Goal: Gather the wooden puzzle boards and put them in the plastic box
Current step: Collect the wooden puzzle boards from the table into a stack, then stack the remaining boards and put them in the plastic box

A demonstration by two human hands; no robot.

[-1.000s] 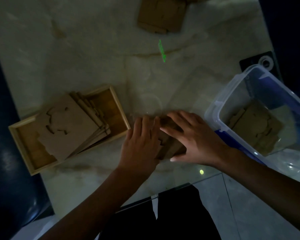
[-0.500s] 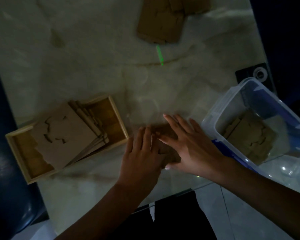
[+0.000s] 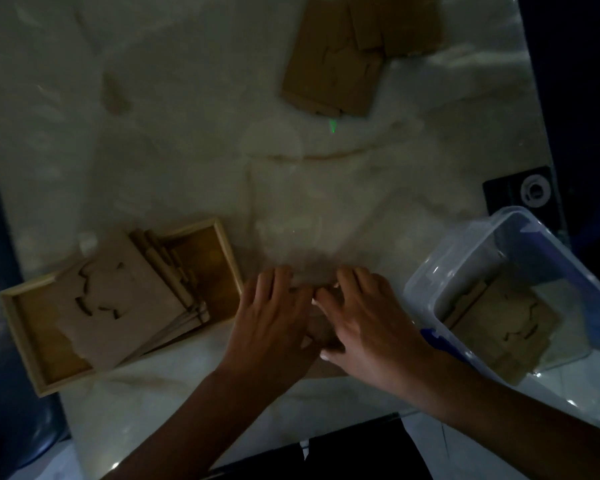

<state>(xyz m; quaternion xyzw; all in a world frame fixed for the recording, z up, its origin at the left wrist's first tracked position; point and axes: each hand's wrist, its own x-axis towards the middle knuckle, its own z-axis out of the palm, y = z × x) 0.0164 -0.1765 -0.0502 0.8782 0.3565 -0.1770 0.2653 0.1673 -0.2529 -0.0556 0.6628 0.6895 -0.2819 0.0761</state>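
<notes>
Both hands flat, fingers spread: left hand (image 3: 274, 327) and right hand (image 3: 368, 320) press one brown wooden puzzle board (image 3: 321, 329) onto the pale marble table (image 3: 187, 150). Clear plastic box (image 3: 465, 261) sits right; more boards (image 3: 340, 64) lie far.

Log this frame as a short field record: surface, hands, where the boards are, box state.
surface: pale marble table
left hand: flat on boards at the near edge, fingers spread
right hand: flat on the same boards, beside the left
tray: wooden, left, holds a fanned stack
far boards: loose pile at the table's top
box: clear plastic, right, open, boards already inside
light: dim, details blurred
</notes>
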